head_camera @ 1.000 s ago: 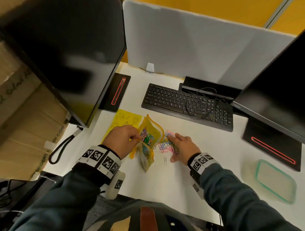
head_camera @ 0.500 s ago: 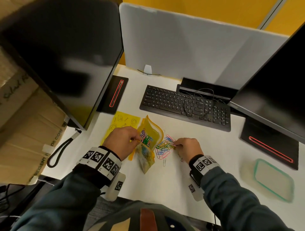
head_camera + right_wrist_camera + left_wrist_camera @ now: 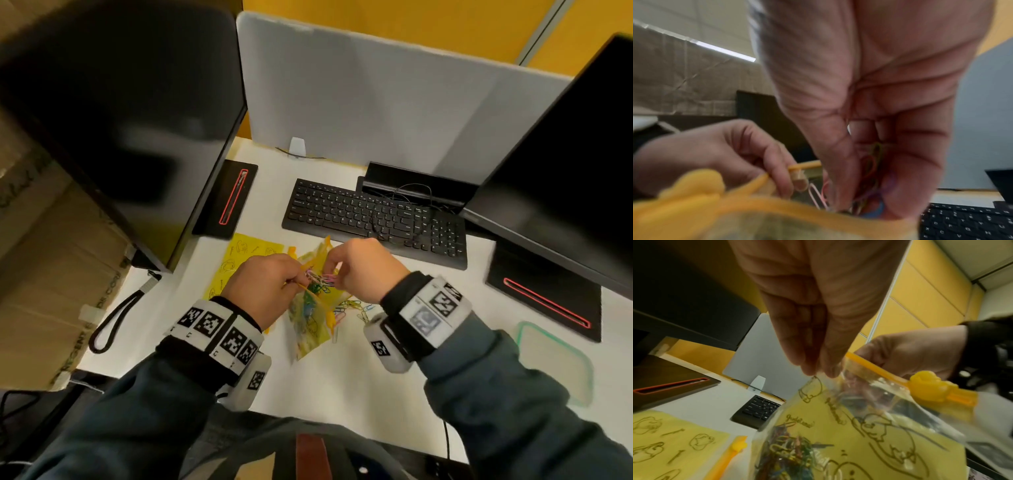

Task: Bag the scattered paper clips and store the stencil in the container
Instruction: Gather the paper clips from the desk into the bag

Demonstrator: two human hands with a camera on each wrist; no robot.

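Head-camera view: we pinch the yellow zip bag at its rim with our left hand and hold it above the white desk, while our right hand pinches a bunch of coloured paper clips at the bag's mouth. More clips lie on the desk under the right wrist. The yellow stencil lies flat behind the bag; the green-rimmed container sits far right.

Left-wrist view alone shows clips already inside the bag and the yellow slider on its zip. Right-wrist view alone shows the clips bunched between thumb and fingertips.

A second ago, our right hand lay spread over the scattered clips on the desk; it has since risen to the bag with a bunch.
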